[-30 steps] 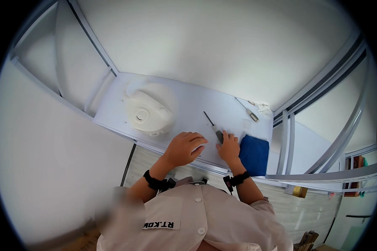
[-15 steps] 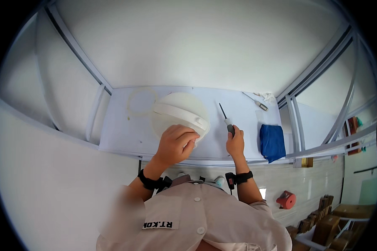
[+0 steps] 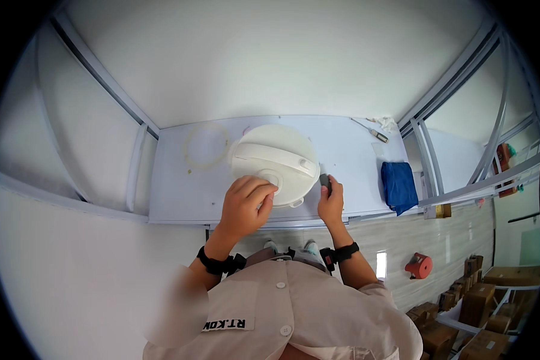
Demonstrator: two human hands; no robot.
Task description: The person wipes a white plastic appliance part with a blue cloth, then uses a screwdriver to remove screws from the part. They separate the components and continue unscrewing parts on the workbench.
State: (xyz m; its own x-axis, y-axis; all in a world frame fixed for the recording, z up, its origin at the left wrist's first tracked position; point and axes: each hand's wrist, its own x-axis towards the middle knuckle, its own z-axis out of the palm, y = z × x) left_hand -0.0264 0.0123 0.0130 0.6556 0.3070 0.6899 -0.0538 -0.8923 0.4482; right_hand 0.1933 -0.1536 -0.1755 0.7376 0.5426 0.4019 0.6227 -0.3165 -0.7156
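A round white lid-like appliance part with a raised band across it is at the middle of the white table. Over its near left edge, my left hand has its fingers curled in, close to a small round fitting. Whether those fingers pinch anything cannot be made out. My right hand is closed around the grey handle of a screwdriver, just right of the white part. The shaft of this screwdriver is out of sight, apparently behind the white part.
A pale ring lies on the table at left. Toward the far right are a second screwdriver and crumpled white material. A folded blue cloth lies near the right edge. Metal frame bars flank the table; a red stool stands beyond.
The white part has shifted right, with its round fitting now uncovered. My right hand has come close beside it, and the screwdriver's shaft has gone from sight. My left hand stays curled.
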